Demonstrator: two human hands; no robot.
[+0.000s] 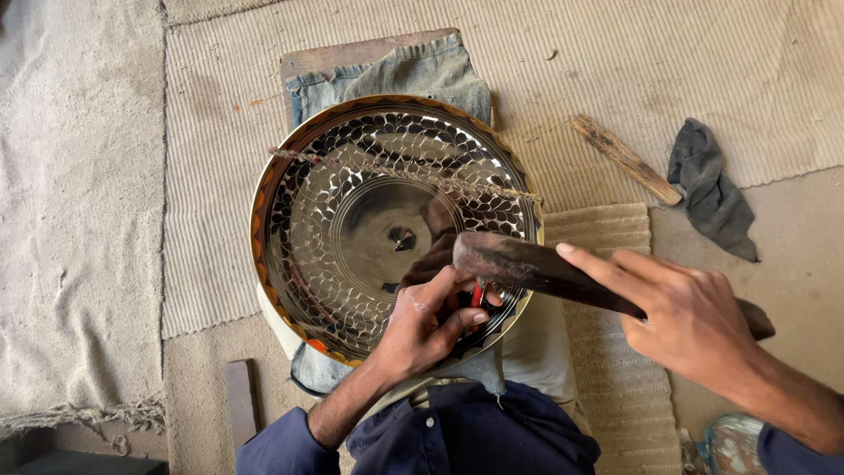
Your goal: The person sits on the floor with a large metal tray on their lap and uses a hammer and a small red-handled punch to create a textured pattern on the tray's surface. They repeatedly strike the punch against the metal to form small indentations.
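A large shiny metal plate (352,229) with a scale-like hammered pattern and a coloured rim rests on a denim cloth (413,75) in front of me. My left hand (426,321) pinches a small red-handled tool (476,295) upright against the plate's near right part. My right hand (690,317) grips a dark wooden mallet (536,264), index finger stretched along it, its worn head just above the red tool. A frayed cord (404,174) lies across the plate's upper half.
Ribbed mats (615,70) cover the floor. A wooden stick (626,160) and a dark grey rag (710,189) lie to the right. A wooden board (352,53) sits under the denim. A small wood block (241,400) is at lower left.
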